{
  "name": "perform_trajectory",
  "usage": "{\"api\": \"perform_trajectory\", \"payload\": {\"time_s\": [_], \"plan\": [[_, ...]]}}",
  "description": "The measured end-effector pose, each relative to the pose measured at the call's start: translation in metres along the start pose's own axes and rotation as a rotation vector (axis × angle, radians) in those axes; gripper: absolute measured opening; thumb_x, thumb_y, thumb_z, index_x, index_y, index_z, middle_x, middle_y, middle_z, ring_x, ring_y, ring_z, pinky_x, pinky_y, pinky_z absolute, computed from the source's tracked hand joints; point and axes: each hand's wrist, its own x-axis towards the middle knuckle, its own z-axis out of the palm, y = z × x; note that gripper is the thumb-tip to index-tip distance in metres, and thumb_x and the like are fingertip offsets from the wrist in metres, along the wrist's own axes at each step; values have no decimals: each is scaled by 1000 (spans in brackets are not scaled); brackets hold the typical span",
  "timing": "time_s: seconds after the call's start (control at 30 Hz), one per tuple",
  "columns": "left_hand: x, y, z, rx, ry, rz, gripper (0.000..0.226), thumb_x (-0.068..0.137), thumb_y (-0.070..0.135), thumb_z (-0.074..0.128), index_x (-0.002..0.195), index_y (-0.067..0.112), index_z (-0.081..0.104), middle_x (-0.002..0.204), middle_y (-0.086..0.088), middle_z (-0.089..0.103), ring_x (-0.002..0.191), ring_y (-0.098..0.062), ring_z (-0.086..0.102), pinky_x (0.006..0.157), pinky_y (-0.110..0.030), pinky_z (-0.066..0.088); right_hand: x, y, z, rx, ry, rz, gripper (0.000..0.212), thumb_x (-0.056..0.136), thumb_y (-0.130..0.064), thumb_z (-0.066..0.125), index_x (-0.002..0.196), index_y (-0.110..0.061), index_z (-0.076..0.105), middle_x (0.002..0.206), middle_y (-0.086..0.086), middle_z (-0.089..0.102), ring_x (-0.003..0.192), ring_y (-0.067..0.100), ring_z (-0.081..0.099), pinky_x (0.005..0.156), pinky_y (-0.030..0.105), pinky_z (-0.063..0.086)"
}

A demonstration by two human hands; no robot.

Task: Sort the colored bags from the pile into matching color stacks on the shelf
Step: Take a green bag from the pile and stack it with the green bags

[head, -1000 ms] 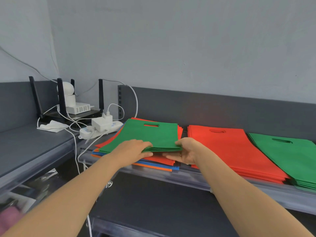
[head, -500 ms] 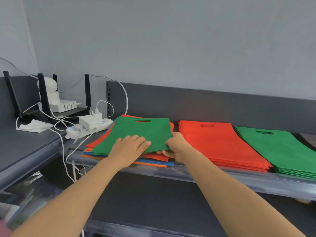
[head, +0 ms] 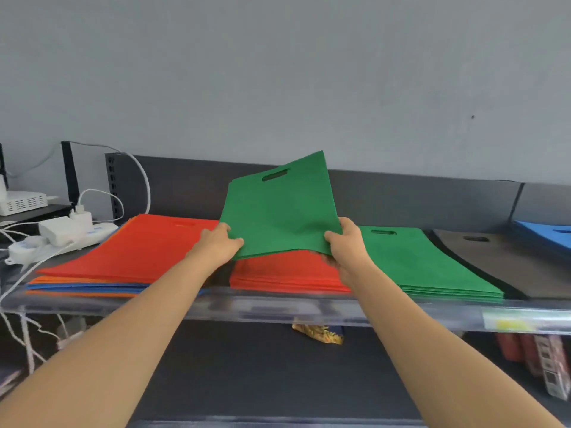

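One green bag [head: 278, 208], maybe a thin bundle, is in the air over the red stack [head: 287, 273], tilted handle-hole up, with the left hand [head: 217, 242] pinching its lower left corner and the right hand [head: 346, 245] gripping its lower right edge. Already sorted along the shelf [head: 278, 307]: red stack, green stack [head: 426, 267], grey-black stack [head: 506, 264], blue stack [head: 550, 234]; left to do, I'd judge: this bag plus the mixed pile [head: 123, 251] at left, red on top, orange and blue edges under. No readable writing; yellow shelf label [head: 509, 322] is a blur.

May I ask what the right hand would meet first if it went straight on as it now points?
Likely the dark back panel, after the right hand clears the red stack; depth is unclear.
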Motion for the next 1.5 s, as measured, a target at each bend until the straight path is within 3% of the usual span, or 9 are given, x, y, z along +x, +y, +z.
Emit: {"api": "perform_trajectory", "payload": {"time_s": [0.17, 0.27, 0.47, 0.6, 0.73, 0.9, 1.03, 1.23, 1.5], "plan": [[-30, 75, 56, -170, 9, 125, 50, 85, -2, 50, 130, 19, 50, 130, -18, 46, 103, -40, 58, 81, -38, 49, 16, 13, -98, -110, 121, 0, 48, 96, -2, 36, 141, -19, 37, 134, 6, 51, 98, 29, 63, 65, 35, 58], [-41, 113, 89, -248, 48, 207, 57, 83, -10, 47, 132, 18, 48, 131, -16, 42, 72, -30, 55, 51, -32, 43, 21, 15, -145, -158, 156, 11, 50, 97, -2, 36, 144, -19, 33, 140, 4, 46, 99, 27, 63, 64, 33, 57], [-43, 164, 127, -642, 77, 22, 46, 91, 9, 58, 133, 5, 43, 134, -15, 48, 115, -28, 50, 92, -34, 40, 35, 21, -212, -228, 208, -34, 44, 96, -3, 41, 137, -18, 43, 126, 6, 57, 90, 28, 62, 80, 47, 57], [-37, 183, 138, -856, -221, -132, 21, 94, 18, 55, 111, 6, 58, 105, -11, 59, 82, -21, 56, 69, -33, 47, 50, 25, -248, -190, 274, -57, 33, 93, -1, 44, 116, -21, 55, 112, 5, 65, 90, 32, 64, 83, 58, 53], [-24, 198, 163, -757, -330, -40, 15, 100, 21, 43, 112, 14, 48, 103, -5, 57, 79, -18, 59, 47, -32, 56, 66, 27, -269, -246, 348, -40, 31, 93, -5, 46, 120, -17, 54, 118, 6, 62, 94, 26, 63, 75, 40, 57], [-13, 207, 192, -423, -176, 117, 41, 98, 16, 44, 136, 7, 34, 131, -14, 48, 113, -30, 52, 96, -41, 45, 83, 36, -278, -580, 347, -115, 44, 96, -5, 42, 140, -10, 44, 134, 8, 54, 71, 14, 50, 66, 26, 42], [-16, 208, 199, -334, -118, 175, 55, 97, 9, 44, 148, 14, 23, 147, -12, 37, 125, -30, 46, 96, -32, 40, 90, 39, -283, -684, 293, -125, 49, 95, -4, 42, 143, -16, 40, 127, 10, 58, 62, 17, 50, 67, 32, 47], [-29, 209, 205, -179, -102, 186, 38, 98, 2, 39, 132, 8, 53, 145, -7, 44, 132, -22, 42, 103, -27, 34, 94, 47, -294, -938, 152, -110, 42, 94, -7, 39, 132, -15, 55, 110, 11, 66, 68, 22, 53, 51, 24, 36], [-37, 215, 205, -93, -110, 153, 39, 98, 2, 39, 135, 8, 51, 147, -7, 41, 128, -25, 45, 102, -31, 36, 95, 54, -303, -1080, 108, -102, 41, 91, -7, 40, 128, -15, 55, 107, 10, 65, 94, 32, 59, 67, 30, 47]]}}
